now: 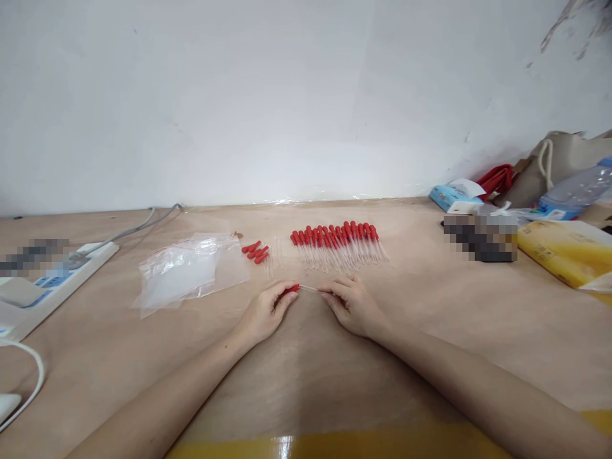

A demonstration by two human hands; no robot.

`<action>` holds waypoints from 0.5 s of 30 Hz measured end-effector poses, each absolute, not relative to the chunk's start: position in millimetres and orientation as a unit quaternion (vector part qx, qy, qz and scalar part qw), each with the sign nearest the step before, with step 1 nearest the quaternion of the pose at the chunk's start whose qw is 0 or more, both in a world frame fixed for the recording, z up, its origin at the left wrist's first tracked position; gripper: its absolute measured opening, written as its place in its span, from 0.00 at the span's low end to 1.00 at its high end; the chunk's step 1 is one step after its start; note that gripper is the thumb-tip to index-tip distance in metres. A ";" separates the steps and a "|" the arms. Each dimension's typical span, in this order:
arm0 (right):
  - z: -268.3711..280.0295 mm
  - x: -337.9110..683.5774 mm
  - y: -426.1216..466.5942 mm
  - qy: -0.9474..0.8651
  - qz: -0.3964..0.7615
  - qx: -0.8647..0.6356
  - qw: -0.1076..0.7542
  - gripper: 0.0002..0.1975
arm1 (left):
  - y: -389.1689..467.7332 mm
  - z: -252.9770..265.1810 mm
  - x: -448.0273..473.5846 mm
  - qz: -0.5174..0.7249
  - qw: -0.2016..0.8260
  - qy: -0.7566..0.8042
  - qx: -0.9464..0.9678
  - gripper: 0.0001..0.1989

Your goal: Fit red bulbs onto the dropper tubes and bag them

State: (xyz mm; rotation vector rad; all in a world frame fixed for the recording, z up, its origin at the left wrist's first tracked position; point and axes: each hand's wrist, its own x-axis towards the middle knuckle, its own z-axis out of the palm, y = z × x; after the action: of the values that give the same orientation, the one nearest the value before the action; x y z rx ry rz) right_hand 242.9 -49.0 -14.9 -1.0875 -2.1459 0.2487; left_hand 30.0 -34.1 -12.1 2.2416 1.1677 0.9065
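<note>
Meeting pale wall [287, 102], brown tabletop [296, 370] beneath both hands [268, 312] [354, 307]

A plain pale wall [287, 95] rises in front of me and fills the upper part of my view, with small scuffs here and there and a dark, flaking patch [568, 35] high on my right. Its foot meets the back edge of my table [296, 382], which has a brownish, slightly glossy top. A yellow band [248, 449] runs along the edge nearest me. Soft light greys the wall, and a bright reflection glints off the band.
</note>
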 end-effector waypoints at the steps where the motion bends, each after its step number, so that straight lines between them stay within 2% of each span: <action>1: -15.1 243.2 -48.8 -0.831 0.100 -0.416 0.354 0.10 | -34.4 -12.4 30.2 0.330 0.230 0.425 0.811 0.10; 8: -13.7 248.2 -42.4 -0.853 0.102 -0.396 0.324 0.10 | -37.1 -11.1 29.2 0.331 0.225 0.408 0.821 0.09; 15: -4.0 254.0 -38.5 -0.888 0.009 -0.375 0.267 0.11 | -39.8 -5.3 30.3 0.273 0.219 0.380 0.856 0.09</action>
State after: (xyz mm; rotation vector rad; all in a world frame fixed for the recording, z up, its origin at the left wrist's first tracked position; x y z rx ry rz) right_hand 254.0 -38.5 -4.0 -1.0112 -2.3955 0.0243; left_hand 30.3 -39.8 -5.3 2.3698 1.0521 0.7564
